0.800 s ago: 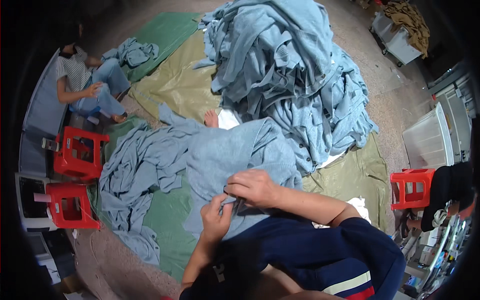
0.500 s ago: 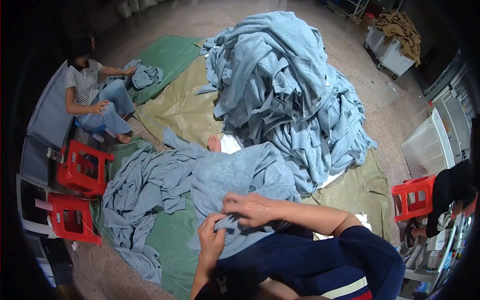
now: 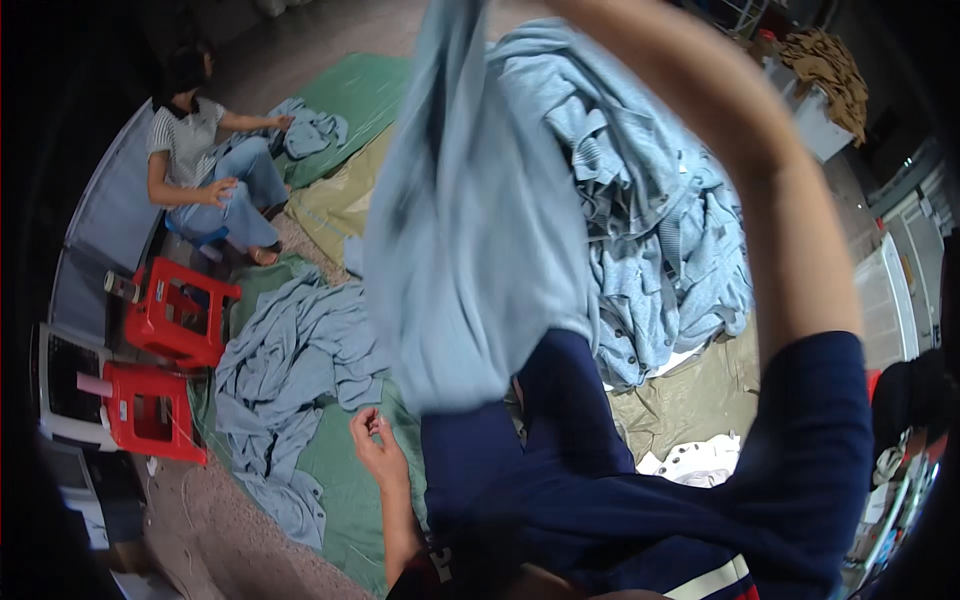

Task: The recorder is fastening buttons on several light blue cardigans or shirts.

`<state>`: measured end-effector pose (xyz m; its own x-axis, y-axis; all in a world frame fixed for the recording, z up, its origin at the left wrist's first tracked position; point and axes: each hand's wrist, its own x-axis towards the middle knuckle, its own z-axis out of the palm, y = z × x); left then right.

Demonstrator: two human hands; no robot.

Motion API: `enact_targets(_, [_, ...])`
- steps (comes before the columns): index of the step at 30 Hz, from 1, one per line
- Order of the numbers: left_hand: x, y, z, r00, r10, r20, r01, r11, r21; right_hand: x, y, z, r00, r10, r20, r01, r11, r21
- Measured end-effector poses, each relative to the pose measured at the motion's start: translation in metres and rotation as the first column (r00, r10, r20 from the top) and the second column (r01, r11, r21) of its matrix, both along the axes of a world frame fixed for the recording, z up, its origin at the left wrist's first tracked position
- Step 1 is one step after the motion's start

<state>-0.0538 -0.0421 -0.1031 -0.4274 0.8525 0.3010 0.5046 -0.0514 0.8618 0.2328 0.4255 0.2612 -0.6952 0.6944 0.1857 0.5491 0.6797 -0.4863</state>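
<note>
While the right arm (image 3: 780, 210) is raised out of view, leaving the right hand's grip impossible to tell, a blurred blue-grey garment (image 3: 470, 250) hangs up and right of the loosely curled, empty left hand (image 3: 380, 452), a green sheet (image 3: 345, 485) beneath.

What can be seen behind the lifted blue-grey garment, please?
Past the right edge of the lifted garment shows a heap of blue-grey garments; past its left edge, a green tarp and a tan tarp. Whatever lies directly behind it is covered.
</note>
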Motion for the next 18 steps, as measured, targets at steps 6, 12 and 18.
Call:
enact_targets(6, [-0.058,-0.076,-0.074,0.961,0.256,0.104,-0.229,0.948,-0.222,-0.161,-0.094,0.106,0.758,-0.633,-0.158,0.225,0.481,-0.847])
enact_targets(12, [-0.080,-0.078,-0.190,0.878,0.431,0.209,-0.333,0.863,-0.381,-0.300,-0.295,-0.060,0.916,-0.347,-0.201,-0.111,0.262,-0.959])
enact_targets(18, [-0.125,-0.080,-0.233,0.858,0.491,-0.153,-0.429,0.519,-0.739,-0.117,-0.174,-0.280,0.851,-0.370,-0.372,-0.367,0.086,-0.926])
